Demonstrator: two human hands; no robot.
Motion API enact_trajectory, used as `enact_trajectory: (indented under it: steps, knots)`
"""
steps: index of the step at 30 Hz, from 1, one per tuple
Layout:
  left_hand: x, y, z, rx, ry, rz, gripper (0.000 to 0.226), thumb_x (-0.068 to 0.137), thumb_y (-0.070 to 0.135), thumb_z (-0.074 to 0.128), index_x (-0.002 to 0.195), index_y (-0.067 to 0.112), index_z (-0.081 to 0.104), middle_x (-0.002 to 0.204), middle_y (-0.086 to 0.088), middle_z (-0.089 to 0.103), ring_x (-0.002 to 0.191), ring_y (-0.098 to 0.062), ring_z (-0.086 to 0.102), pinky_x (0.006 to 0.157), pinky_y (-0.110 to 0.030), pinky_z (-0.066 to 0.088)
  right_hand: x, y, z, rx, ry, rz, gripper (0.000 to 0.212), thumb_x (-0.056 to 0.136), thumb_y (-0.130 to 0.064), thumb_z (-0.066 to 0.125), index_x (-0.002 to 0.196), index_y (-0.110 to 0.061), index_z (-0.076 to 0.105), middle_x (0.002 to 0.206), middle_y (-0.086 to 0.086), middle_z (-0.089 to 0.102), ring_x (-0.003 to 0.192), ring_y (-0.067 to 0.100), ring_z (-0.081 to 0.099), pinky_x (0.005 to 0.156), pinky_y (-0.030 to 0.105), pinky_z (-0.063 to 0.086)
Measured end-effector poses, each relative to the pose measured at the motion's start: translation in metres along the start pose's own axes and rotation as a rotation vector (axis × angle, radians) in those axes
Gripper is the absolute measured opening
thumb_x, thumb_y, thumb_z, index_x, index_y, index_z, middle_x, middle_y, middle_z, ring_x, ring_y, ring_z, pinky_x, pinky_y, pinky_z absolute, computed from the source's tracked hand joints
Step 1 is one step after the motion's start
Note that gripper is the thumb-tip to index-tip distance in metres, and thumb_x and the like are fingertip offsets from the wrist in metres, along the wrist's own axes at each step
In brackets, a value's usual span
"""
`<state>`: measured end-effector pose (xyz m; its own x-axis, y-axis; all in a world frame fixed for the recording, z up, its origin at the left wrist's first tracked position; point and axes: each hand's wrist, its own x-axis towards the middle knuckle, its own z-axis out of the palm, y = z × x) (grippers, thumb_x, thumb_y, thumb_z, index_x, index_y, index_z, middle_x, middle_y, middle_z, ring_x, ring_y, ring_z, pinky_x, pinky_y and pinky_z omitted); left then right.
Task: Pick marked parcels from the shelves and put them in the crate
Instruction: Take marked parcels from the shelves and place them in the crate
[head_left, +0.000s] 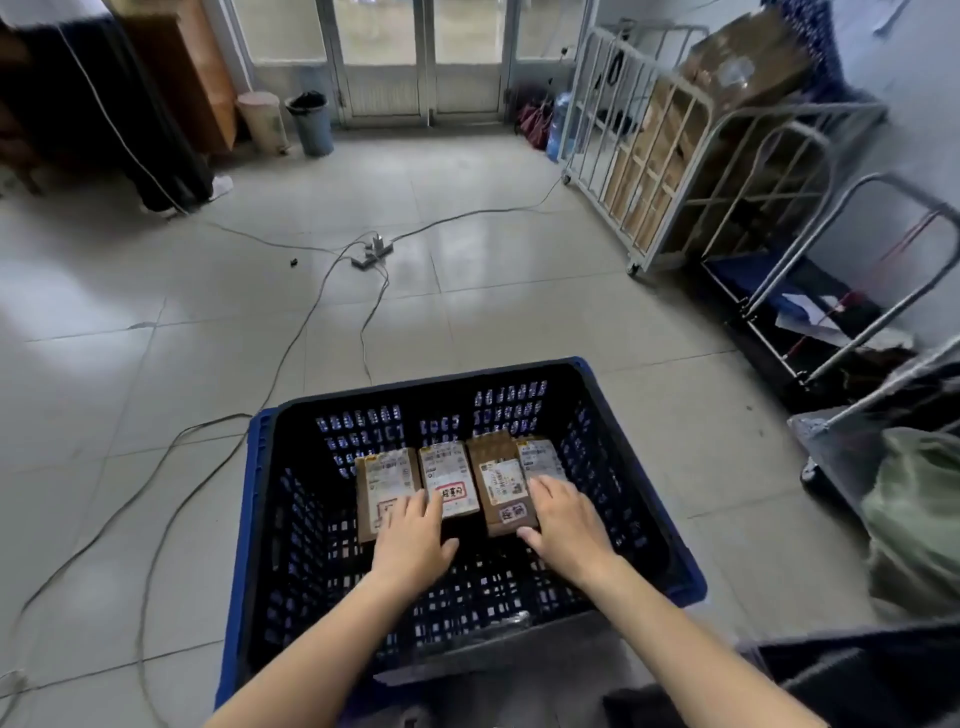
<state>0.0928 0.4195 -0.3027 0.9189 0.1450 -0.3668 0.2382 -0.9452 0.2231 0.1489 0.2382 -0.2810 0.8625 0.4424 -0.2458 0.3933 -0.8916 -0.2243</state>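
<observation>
Inside crate (249, 519), four brown labelled parcels (449, 480) under flat, open hands (413, 540).

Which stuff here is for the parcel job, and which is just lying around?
For the job:
- blue plastic crate
- four brown cardboard parcels with white labels
- left hand and right hand, resting on the parcels

Just lying about:
- grey power strip with cables
- dark lined bin
- metal cage trolley

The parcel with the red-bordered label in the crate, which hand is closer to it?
Left. The left hand lies with its fingertips on the near edge of the red-bordered parcel; the right hand rests on the parcels to its right.
</observation>
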Motion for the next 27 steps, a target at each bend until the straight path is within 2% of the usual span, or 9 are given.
enact_trajectory:
  steps: [3,7,14,20,27]
  knots:
    - [-0.023,0.023,-0.010,0.091,0.011,0.075,0.065,0.095,0.042,0.044,0.148,0.017,0.018,0.156,-0.005,0.018,0.145,-0.025,0.013,0.119,-0.039,0.013,-0.032,0.012,-0.010,-0.028,0.011,-0.016,0.066,0.091,-0.039,0.052,0.145,-0.013,0.024,0.147,0.004,0.033,0.135,0.022,0.029,0.110,0.033,0.028]
    - [-0.044,0.051,-0.022,0.117,0.051,0.152,0.062,0.095,0.041,0.043,0.148,0.017,0.020,0.156,-0.003,0.020,0.145,-0.023,0.013,0.119,-0.037,0.013,-0.070,0.026,-0.026,-0.027,0.064,-0.004,0.064,0.092,-0.037,0.051,0.144,-0.012,0.024,0.148,0.004,0.032,0.137,0.021,0.028,0.111,0.033,0.025]
    - [-0.066,0.097,-0.031,0.168,0.033,0.303,0.062,0.096,0.042,0.041,0.148,0.018,0.019,0.157,-0.004,0.016,0.146,-0.024,0.010,0.119,-0.038,0.010,-0.123,0.040,-0.046,-0.003,0.140,0.127,0.064,0.093,-0.037,0.050,0.145,-0.012,0.023,0.150,0.005,0.029,0.138,0.022,0.025,0.114,0.034,0.023]
    - [-0.078,0.127,-0.029,0.223,0.042,0.528,0.062,0.095,0.044,0.040,0.148,0.019,0.020,0.155,-0.002,0.021,0.144,-0.023,0.015,0.118,-0.036,0.014,-0.180,0.049,-0.050,0.011,0.198,0.359,0.064,0.092,-0.038,0.049,0.145,-0.012,0.023,0.149,0.005,0.030,0.137,0.022,0.027,0.112,0.033,0.023]
    - [-0.101,0.156,-0.012,0.300,-0.080,0.807,0.065,0.096,0.047,0.039,0.150,0.021,0.015,0.159,0.000,0.012,0.147,-0.023,0.008,0.120,-0.036,0.010,-0.280,0.040,-0.033,0.094,0.270,0.719,0.062,0.093,-0.037,0.047,0.145,-0.013,0.024,0.148,0.003,0.031,0.136,0.022,0.028,0.112,0.033,0.023]
